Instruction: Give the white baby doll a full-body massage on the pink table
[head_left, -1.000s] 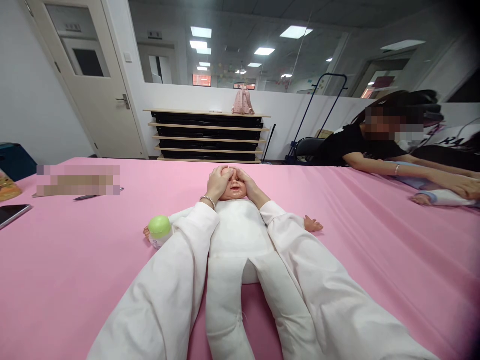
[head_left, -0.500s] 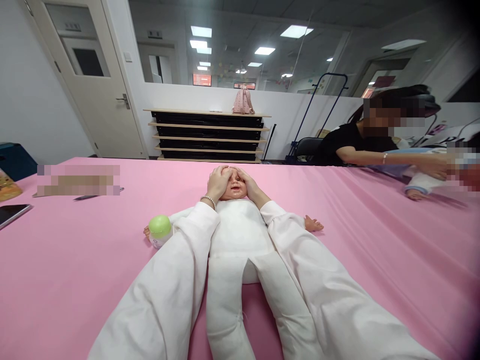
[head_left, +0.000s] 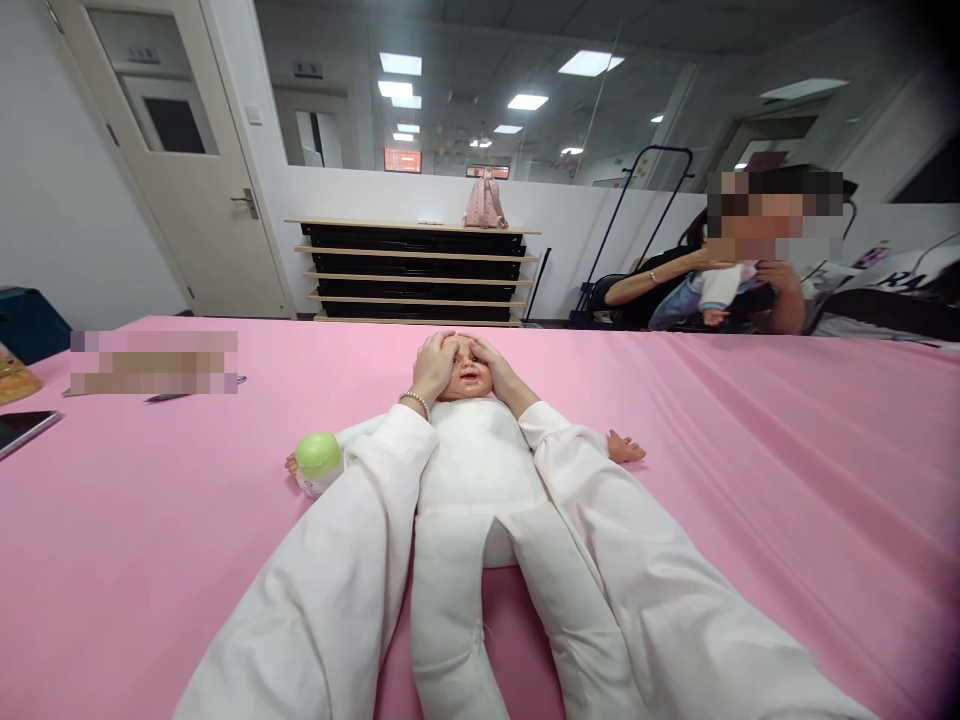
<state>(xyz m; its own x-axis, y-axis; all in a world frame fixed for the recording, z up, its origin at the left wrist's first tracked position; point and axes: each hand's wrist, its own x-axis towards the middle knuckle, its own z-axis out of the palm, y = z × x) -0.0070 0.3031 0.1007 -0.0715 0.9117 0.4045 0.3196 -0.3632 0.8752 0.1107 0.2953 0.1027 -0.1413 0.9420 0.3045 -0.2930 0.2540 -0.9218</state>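
A baby doll (head_left: 480, 455) with a white cloth body lies on its back on the pink-covered table, head away from me. My left hand (head_left: 435, 365), with a beaded bracelet at its wrist, cups one side of the doll's head (head_left: 469, 378). On the other side my right hand (head_left: 499, 368) holds the head too, both thumbs at the forehead. The fingertips are partly hidden behind the head, and the hands cover its upper sides. Beside my left forearm, over the doll's arm near its hand, stands a small container with a green lid (head_left: 317, 455).
The pink tablecloth (head_left: 187, 520) has folds on the right. A phone (head_left: 26, 430) lies at the left edge, near a blurred item (head_left: 157, 362). Across the table a person (head_left: 675, 275) holds another doll (head_left: 718, 290). Behind stands a low shelf (head_left: 420, 262) with a pink backpack (head_left: 486, 203).
My hands stay at the doll's head with almost no visible shift. Across the table, the other person has lifted their doll off the table and drawn it close to their body.
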